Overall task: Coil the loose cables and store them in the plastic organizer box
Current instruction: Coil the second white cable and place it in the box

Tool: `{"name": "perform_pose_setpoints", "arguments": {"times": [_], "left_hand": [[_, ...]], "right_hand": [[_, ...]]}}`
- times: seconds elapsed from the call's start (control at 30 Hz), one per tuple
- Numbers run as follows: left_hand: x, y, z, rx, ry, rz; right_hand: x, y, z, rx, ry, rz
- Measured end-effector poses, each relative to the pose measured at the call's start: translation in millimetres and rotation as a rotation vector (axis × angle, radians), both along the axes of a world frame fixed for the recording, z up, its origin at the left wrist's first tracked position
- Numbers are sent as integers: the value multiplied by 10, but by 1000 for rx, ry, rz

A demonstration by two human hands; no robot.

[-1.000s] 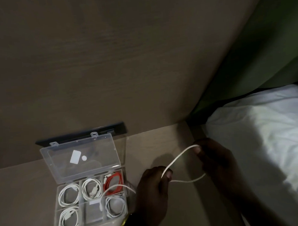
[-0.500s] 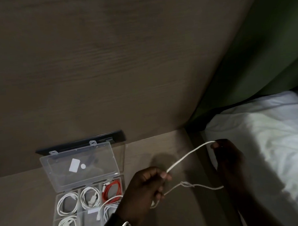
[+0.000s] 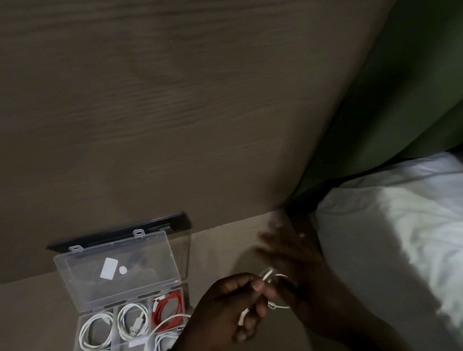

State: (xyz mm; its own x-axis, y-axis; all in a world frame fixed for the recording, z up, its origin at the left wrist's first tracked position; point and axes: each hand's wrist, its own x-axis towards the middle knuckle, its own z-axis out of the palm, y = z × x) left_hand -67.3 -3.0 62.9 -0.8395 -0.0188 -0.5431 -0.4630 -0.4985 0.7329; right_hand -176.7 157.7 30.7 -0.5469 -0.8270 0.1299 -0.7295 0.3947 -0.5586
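Observation:
A clear plastic organizer box [image 3: 81, 338] lies open at the lower left, its lid [image 3: 117, 268] tilted back. Its compartments hold coiled white cables [image 3: 95, 331] and one red coiled cable [image 3: 168, 306]. My left hand [image 3: 225, 313] pinches a loose white cable [image 3: 276, 278] just right of the box; small loops of it bunch at my fingertips, and its tail trails over the box. My right hand [image 3: 295, 254] is blurred, fingers spread, right beside the loops; whether it grips the cable is unclear.
A dark flat device [image 3: 174, 220] leans against the wooden wall panel [image 3: 169, 111] behind the box. A white pillow [image 3: 403, 244] and green fabric [image 3: 412, 87] lie on the right. The wooden shelf [image 3: 222, 244] carries the box.
My right hand has swept left from the shelf's right edge toward my left hand. The long stretched loop of cable has shrunk into small loops at my left fingertips.

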Motion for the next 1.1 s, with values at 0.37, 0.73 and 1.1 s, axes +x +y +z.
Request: {"name": "perform_pose_setpoints", "arguments": {"times": [0.37, 0.73, 1.1], "left_hand": [[-164, -33, 169, 671, 99, 392], [-122, 94, -86, -784, 262, 62], [-49, -389, 343, 754, 96, 36]], "right_hand": [[223, -160, 161, 117, -376, -96], [113, -138, 569, 77, -81, 106], [-77, -202, 327, -283, -539, -187]]}}
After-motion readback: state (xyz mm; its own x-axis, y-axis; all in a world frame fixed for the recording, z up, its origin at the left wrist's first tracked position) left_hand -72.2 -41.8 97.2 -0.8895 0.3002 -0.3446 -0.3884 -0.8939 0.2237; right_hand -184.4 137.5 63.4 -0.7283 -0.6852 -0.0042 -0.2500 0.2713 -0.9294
